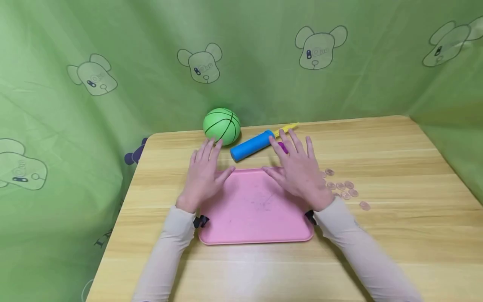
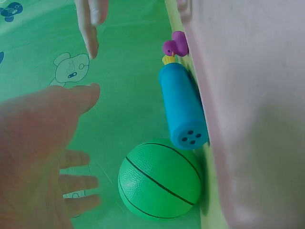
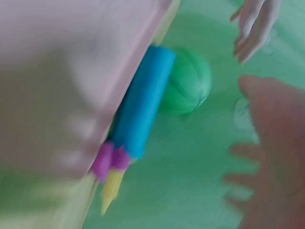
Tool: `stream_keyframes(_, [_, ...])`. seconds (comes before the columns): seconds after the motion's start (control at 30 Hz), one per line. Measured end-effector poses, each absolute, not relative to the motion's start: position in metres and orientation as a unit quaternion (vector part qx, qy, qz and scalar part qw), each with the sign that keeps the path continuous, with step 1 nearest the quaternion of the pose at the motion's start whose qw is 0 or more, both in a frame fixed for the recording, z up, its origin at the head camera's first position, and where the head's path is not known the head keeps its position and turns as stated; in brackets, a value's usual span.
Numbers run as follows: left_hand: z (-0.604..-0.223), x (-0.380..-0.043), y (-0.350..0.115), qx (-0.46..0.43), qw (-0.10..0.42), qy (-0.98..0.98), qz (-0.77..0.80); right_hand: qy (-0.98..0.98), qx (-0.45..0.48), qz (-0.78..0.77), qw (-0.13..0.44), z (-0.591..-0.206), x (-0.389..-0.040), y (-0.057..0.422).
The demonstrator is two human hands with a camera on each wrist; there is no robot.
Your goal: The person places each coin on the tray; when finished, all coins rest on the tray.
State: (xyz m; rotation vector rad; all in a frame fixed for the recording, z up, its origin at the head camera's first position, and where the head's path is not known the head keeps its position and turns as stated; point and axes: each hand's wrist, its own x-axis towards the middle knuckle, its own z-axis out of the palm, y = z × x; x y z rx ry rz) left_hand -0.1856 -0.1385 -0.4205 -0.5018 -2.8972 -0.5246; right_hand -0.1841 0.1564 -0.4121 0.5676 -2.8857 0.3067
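Observation:
Both hands hover over the pink tray point(image 1: 253, 218), fingers spread and pointing toward the back of the table. My left hand point(image 1: 203, 178) is above the tray's left side and holds nothing; its fingertips overlap the lower edge of the green ball point(image 1: 222, 126) in the head view. My right hand point(image 1: 299, 176), also holding nothing, is above the tray's right side. Behind the tray lies a blue hand pump point(image 1: 252, 145) with a yellow nozzle point(image 1: 287, 128). A purple toy duck point(image 2: 176, 44) sits by the nozzle, partly hidden behind the right fingers in the head view.
Several clear round discs point(image 1: 340, 186) lie scattered on the wooden table point(image 1: 407, 235) right of the tray. A green curtain point(image 1: 256, 92) with mouse-head prints hangs along the table's back and left side.

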Motion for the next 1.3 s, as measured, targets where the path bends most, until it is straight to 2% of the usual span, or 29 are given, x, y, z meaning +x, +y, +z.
stream_keyframes(0.13, [-0.424,-0.178,-0.147,-0.178,0.060,-0.959,-0.212,-0.952,0.240,0.126,0.141,-0.416,-0.184,0.183])
stream_keyframes(0.33, [-0.435,-0.170,-0.164,-0.177,0.040,-0.955,-0.234,-0.955,0.221,0.140,0.140,-0.426,-0.182,0.228])
stream_keyframes(0.43, [-0.441,-0.170,-0.174,-0.169,0.041,-0.955,-0.240,-0.956,0.206,0.179,0.111,-0.432,-0.187,0.252])
stream_keyframes(0.6, [-0.448,-0.169,-0.186,-0.161,0.019,-0.954,-0.253,-0.945,0.149,0.291,0.026,-0.436,-0.188,0.296])
stream_keyframes(0.73, [-0.452,-0.168,-0.192,-0.148,-0.010,-0.954,-0.261,-0.936,0.128,0.328,0.010,-0.444,-0.190,0.318])
stream_keyframes(0.9, [-0.458,-0.164,-0.204,-0.131,-0.048,-0.950,-0.280,-0.934,0.134,0.331,-0.005,-0.457,-0.195,0.330])
stream_keyframes(1.17, [-0.492,-0.174,-0.232,-0.158,-0.093,-0.905,-0.384,-0.939,0.119,0.311,-0.083,-0.463,-0.207,0.338])
stream_keyframes(1.3, [-0.480,-0.167,-0.232,-0.148,-0.102,-0.885,-0.430,-0.940,0.124,0.300,-0.100,-0.463,-0.212,0.341])
